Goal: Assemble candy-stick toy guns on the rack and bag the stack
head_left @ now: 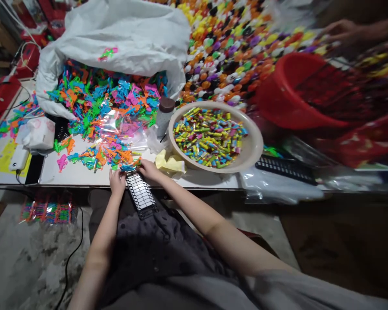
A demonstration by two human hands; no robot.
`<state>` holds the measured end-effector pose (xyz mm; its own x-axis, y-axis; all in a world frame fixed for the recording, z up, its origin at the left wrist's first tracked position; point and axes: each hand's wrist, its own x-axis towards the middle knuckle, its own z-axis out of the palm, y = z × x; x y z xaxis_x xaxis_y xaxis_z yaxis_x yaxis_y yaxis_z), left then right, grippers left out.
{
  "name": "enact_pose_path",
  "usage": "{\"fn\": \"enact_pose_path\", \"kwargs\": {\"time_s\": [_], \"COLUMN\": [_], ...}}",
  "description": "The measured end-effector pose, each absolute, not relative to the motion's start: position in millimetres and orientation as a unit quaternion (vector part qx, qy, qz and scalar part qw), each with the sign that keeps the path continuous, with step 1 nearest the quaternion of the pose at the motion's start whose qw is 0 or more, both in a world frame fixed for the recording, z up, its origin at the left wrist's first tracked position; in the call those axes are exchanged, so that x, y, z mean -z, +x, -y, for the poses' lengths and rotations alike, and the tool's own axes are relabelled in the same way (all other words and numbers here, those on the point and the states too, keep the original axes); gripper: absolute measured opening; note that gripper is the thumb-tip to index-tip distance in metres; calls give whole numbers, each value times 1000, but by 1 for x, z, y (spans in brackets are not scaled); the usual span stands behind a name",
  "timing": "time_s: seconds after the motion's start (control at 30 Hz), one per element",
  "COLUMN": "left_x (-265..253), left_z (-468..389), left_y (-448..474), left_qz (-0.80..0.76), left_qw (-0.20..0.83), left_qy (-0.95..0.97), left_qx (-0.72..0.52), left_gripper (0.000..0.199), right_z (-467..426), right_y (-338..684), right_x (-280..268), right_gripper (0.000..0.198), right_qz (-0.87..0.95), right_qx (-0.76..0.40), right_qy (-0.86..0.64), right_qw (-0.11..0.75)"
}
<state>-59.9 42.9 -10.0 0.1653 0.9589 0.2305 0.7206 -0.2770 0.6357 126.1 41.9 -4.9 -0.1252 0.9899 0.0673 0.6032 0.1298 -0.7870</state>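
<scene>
A narrow black tray (140, 193) with rows of white cells slopes from my lap up to the table's front edge. At its far left corner is my left hand (117, 182), its fingers bent around the edge. My right hand (150, 169) is at the far right corner with curled fingertips beside small blue and orange plastic pieces; what they grip is too small to make out. Just beyond both hands lies a loose heap of colourful toy guns (100, 156). More of them spill from a large white sack (126, 32) behind.
A beige basin (257, 144) of small printed tubes stands right of my hands, beside crumpled yellow paper (170, 163) and a brown-lidded jar (166, 113). Farther right are a red bucket (278, 94) and another person's hand (342, 34). Colourful plastic pieces (223, 56) cover the back.
</scene>
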Motion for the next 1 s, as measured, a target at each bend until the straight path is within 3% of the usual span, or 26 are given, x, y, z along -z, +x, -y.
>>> {"fn": "enact_pose_path", "kwargs": {"time_s": [0.47, 1.0], "left_x": [5, -10], "left_z": [-56, -46], "left_y": [-63, -61], "left_qz": [-554, -588], "left_qw": [193, 215], "left_qy": [763, 743], "left_qx": [-271, -237], "left_gripper": [7, 12], "right_z": [-57, -29], "right_y": [138, 116], "right_x": [3, -3], "right_gripper": [23, 19], "right_qz": [708, 674], "right_qx": [-321, -225], "right_qy": [-566, -652], "right_qw": [274, 263]}}
